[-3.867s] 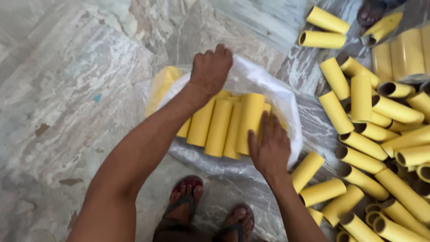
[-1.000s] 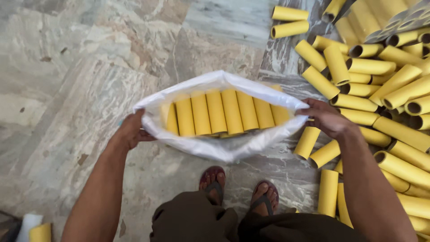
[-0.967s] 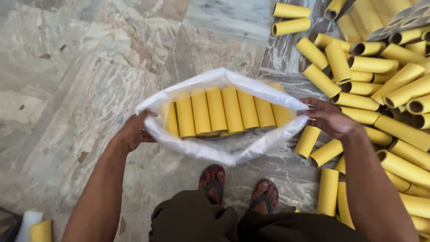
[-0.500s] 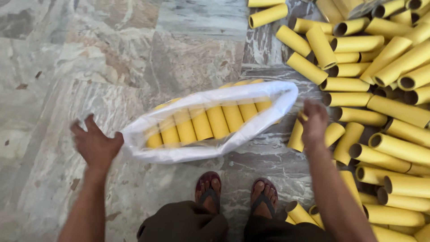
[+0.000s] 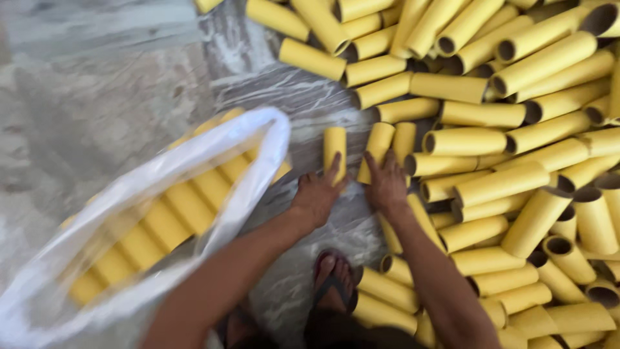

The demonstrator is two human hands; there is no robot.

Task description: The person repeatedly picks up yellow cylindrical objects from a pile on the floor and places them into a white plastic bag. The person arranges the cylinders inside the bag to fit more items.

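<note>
Head view is showing both hands reaching onto loose yellow tubes (image 5: 335,147) on the floor (image 5: 110,123), beside the big pile (image 5: 516,129). Left hand (image 5: 315,197) is lying spread against one upright-pointing tube; right hand (image 5: 386,184) is pressing flat on two more, neither gripping yet. Gathering them parallel would likely be making packing easier. White bag (image 5: 161,213), half-filled with rows, is lying at left on streaked marble flooring.
</note>
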